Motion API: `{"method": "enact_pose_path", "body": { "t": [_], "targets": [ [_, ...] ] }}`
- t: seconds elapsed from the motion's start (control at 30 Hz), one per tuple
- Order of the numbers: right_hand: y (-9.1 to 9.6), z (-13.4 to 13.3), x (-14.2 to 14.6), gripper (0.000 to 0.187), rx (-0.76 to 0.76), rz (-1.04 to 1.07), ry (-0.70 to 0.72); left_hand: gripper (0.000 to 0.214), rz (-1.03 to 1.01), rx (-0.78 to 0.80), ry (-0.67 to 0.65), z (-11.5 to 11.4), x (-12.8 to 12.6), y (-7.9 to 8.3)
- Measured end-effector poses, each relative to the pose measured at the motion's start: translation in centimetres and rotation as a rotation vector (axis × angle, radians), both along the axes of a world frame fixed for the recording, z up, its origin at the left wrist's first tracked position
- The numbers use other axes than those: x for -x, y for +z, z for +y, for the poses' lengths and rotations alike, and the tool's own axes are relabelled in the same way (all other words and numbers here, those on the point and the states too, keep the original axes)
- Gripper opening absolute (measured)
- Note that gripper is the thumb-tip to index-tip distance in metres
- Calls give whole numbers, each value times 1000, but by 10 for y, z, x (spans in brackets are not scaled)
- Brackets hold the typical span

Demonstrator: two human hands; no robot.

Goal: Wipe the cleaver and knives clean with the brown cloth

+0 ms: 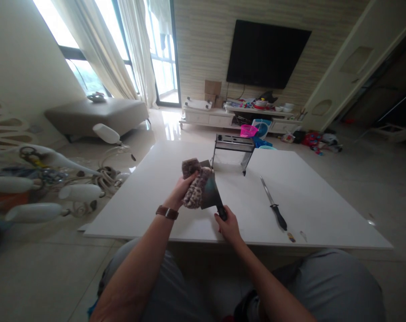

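My left hand (181,188) is closed round a fuzzy brown patterned cloth (193,194), which lies folded against the blade of a cleaver (209,193). Part of the dark, broad blade is hidden behind the cloth. The cleaver's black handle sits in the closed fingers of my right hand (230,227), and the tool is held above the white table (149,210). To the right lies a honing steel (277,215) with a black handle, its rod pointing away from me. Beyond the cleaver stands a knife block (234,142) with clear sides and a dark slotted top.
Two small flat items, a brownish one (291,237) and a pale one (303,235), lie near the table's front edge. A lamp with several white shades (80,192) stands to the left. Behind the table are a pink basket (248,130) and a cluttered low cabinet (219,120).
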State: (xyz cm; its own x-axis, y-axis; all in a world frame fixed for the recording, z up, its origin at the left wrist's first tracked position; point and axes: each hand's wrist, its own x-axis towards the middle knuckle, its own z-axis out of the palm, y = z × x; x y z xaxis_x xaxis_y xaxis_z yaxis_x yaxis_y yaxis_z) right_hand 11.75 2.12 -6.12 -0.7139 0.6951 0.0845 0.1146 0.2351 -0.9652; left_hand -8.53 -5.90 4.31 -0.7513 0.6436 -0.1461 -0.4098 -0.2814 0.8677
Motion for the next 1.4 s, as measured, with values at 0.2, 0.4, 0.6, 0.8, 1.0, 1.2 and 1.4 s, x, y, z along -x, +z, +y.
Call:
{"method": "enact_pose_path", "body": {
  "t": [0.2,0.4,0.6,0.8,1.0,1.2,1.4],
  "targets": [
    [2,-3,0,19,-67,-54,-12,45,30,7,116,3,-11,2],
    [11,1,-13,19,-128,-107,-8,40,2,-129,426,-10,24,9],
    [38,30,-40,25,-171,-224,114,45,104,-48,147,-27,30,19],
    [96,61,-61,18,-216,-342,237,47,370,180,-287,-29,11,15],
    [121,65,-77,15,-193,-365,240,42,398,144,-247,-13,0,6],
    [111,54,-86,9,-295,-276,174,44,369,96,-38,-3,-3,12],
    [95,40,-80,26,-117,-182,-25,47,-60,-106,95,3,16,-4]
  ]
}}
